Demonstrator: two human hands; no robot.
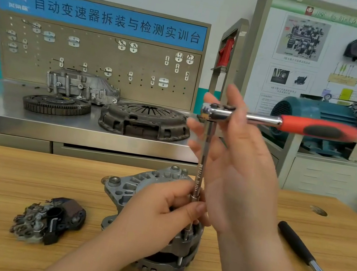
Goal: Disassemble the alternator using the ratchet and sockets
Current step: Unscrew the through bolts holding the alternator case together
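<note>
The grey alternator (130, 189) stands on the wooden table (22, 174), mostly behind my hands. A long chrome extension bar (204, 154) rises upright from a bolt at its right side. On top sits the ratchet (317, 128), its red and black handle pointing right. My left hand (158, 215) pinches the lower end of the extension with thumb and fingers. My right hand (235, 159) is held upright beside the ratchet head with straight fingers that touch the head and bar without curling round them.
A removed rectifier and regulator part (50, 220) lies on the table at the left. A long black-handled breaker bar (316, 267) lies at the right. Behind are a steel bench with a clutch cover (144, 119), flywheel (56, 104) and gearbox housing (81, 84), and a pegboard.
</note>
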